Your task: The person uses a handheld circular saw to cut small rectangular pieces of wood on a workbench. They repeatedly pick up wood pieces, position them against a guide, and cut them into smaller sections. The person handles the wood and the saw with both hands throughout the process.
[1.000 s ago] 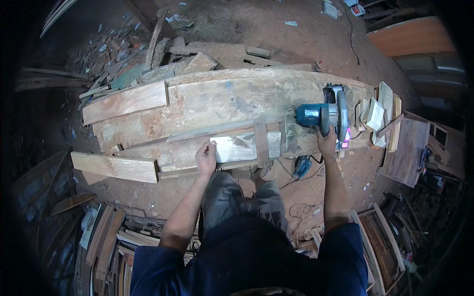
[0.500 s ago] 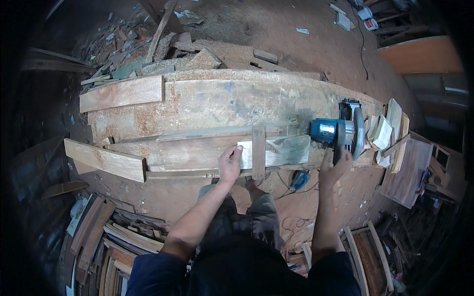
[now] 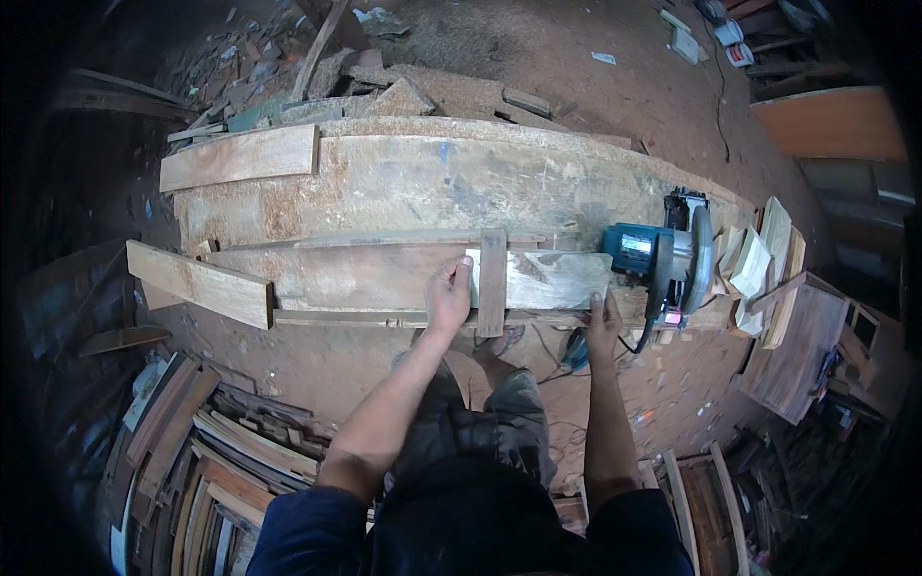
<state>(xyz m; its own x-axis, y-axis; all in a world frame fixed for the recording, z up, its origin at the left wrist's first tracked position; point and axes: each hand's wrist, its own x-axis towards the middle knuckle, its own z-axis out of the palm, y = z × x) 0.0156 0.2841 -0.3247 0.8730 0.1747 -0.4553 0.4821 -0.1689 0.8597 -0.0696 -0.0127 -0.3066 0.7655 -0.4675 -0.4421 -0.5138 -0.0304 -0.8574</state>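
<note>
A short pale board (image 3: 557, 280), grey toward its right end, lies along the near side of the workbench (image 3: 384, 182). A narrow dark wood strip (image 3: 492, 288) crosses over it. My left hand (image 3: 449, 296) is closed on the board's left end, thumb on top. At the near right corner, my right hand (image 3: 603, 322) grips the same board between thumb and fingers; some fingertips are hidden. Just right of the board rests a blue circular saw (image 3: 634, 247), its black handle and round guard toward the right, with neither hand on it.
Two planks lie at the bench's left, one at the far edge (image 3: 240, 158), one jutting near the front (image 3: 202, 283). Offcuts (image 3: 754, 264) crowd the right end. Stacked timber (image 3: 178, 451) stands at lower left. Cords and another blue tool (image 3: 575, 350) are below the bench edge.
My right hand has let go of the circular saw's handle and moved left onto the board's right end. My left hand stays at the board's left end. The view has shifted slightly.
</note>
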